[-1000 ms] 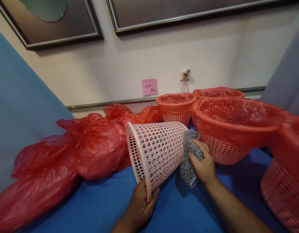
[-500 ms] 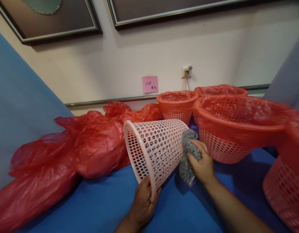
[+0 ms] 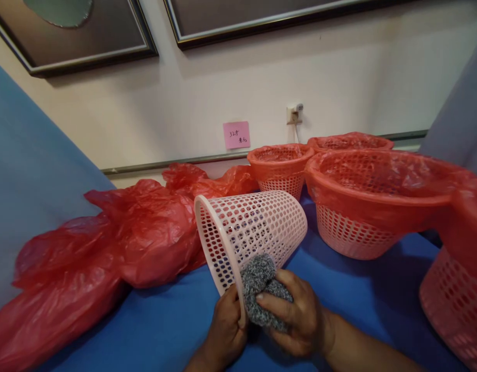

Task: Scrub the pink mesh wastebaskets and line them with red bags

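A pale pink perforated plastic wastebasket (image 3: 269, 222) lies tilted on its side, its open mouth facing left. My left hand (image 3: 227, 323) is closed on the lower part of its rim, with some fingertips hidden inside the mouth. Bunched in my right hand (image 3: 300, 315) is a grey speckled cloth (image 3: 261, 289), pressed against the basket's side close to the rim. The two hands are near each other, the cloth just right of my left hand.
Crumpled red plastic bags (image 3: 145, 232) heap up on the left. Several baskets lined with red bags stand on the right, among them a large one (image 3: 358, 232) and a small one (image 3: 280, 170). Blue cloth (image 3: 164, 320) covers the table. A pink note (image 3: 236, 135) and a socket (image 3: 294, 114) are on the wall.
My right hand has moved the cloth left and toward me, from the basket's base end to near the rim. My left hand keeps its hold on the rim.
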The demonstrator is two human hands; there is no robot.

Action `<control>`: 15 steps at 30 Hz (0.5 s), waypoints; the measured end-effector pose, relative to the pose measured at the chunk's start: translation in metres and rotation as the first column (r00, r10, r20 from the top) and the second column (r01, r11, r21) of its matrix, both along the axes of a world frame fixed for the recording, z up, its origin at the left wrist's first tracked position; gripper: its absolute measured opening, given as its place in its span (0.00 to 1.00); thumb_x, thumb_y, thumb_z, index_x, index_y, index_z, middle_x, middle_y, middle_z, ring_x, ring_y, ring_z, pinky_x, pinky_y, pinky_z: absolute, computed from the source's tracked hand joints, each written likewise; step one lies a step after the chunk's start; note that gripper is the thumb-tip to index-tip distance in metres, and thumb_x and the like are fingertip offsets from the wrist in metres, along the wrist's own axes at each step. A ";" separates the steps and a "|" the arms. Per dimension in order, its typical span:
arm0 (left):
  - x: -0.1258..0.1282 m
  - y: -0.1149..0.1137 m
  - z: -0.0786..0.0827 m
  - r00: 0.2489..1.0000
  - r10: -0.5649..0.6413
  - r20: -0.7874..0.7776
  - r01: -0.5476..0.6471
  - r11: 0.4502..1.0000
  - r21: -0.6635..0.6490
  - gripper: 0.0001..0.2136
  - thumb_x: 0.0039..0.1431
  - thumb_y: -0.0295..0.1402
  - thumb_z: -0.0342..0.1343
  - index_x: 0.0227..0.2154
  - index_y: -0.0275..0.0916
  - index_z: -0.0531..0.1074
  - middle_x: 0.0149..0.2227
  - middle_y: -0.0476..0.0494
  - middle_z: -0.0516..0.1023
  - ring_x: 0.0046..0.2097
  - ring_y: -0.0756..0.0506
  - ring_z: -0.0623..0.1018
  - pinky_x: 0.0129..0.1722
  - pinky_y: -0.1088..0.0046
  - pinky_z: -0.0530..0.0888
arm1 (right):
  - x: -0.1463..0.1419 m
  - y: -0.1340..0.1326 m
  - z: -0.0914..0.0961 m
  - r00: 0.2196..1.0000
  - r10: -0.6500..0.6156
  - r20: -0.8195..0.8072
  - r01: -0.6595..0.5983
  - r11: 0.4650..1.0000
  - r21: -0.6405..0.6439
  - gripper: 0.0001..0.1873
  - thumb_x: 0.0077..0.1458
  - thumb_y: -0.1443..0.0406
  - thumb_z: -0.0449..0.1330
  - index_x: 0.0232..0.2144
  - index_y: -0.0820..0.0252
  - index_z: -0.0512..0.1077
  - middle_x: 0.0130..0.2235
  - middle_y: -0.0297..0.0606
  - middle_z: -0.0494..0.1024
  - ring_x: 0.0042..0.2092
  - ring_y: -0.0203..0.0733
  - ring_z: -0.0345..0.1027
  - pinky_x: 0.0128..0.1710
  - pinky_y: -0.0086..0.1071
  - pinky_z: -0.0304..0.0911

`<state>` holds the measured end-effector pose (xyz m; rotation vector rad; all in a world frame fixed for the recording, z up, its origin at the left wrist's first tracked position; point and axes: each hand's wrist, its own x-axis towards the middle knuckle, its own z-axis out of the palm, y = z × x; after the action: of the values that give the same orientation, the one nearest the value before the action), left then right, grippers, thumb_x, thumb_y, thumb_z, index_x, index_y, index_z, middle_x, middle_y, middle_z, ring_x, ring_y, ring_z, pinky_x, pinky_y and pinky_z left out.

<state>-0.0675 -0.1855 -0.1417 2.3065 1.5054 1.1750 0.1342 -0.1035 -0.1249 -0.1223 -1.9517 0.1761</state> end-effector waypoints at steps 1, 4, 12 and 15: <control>0.000 0.000 0.001 1.000 0.016 0.001 -0.016 1.000 -0.016 0.18 0.70 0.39 0.46 0.56 0.45 0.74 0.54 0.38 0.78 0.52 0.39 0.79 0.51 0.62 0.79 | 0.000 0.005 -0.001 0.999 -0.033 -0.011 0.033 0.999 -0.035 0.33 0.52 0.68 0.58 0.61 0.53 0.65 0.60 0.47 0.65 0.53 0.49 0.71 0.45 0.42 0.76; 0.000 0.001 0.001 0.996 0.088 0.004 -0.088 0.994 -0.065 0.18 0.68 0.35 0.49 0.58 0.44 0.72 0.57 0.38 0.76 0.59 0.38 0.76 0.58 0.58 0.75 | 0.007 0.041 -0.011 0.955 -0.292 -0.060 0.259 0.912 -0.320 0.29 0.54 0.68 0.59 0.59 0.53 0.68 0.59 0.48 0.67 0.59 0.53 0.68 0.55 0.50 0.71; -0.001 0.005 -0.003 0.996 0.074 -0.053 -0.076 0.996 -0.036 0.17 0.67 0.33 0.51 0.57 0.44 0.73 0.57 0.38 0.76 0.56 0.40 0.78 0.55 0.63 0.77 | 0.018 0.081 -0.022 0.865 -0.498 -0.060 0.361 0.702 -0.614 0.27 0.56 0.63 0.59 0.59 0.56 0.69 0.54 0.47 0.73 0.55 0.52 0.71 0.57 0.53 0.68; -0.001 0.004 -0.003 0.998 0.051 -0.039 -0.052 0.998 -0.023 0.18 0.68 0.34 0.50 0.58 0.44 0.72 0.58 0.38 0.76 0.58 0.39 0.76 0.58 0.60 0.75 | 0.009 0.039 -0.010 0.955 -0.297 -0.025 0.283 0.930 -0.235 0.31 0.54 0.67 0.59 0.61 0.55 0.66 0.61 0.49 0.64 0.58 0.53 0.67 0.55 0.48 0.70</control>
<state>-0.0690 -0.1812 -0.1452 2.3005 1.5929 1.1240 0.1429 -0.0644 -0.1350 -0.5487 -1.8231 0.2057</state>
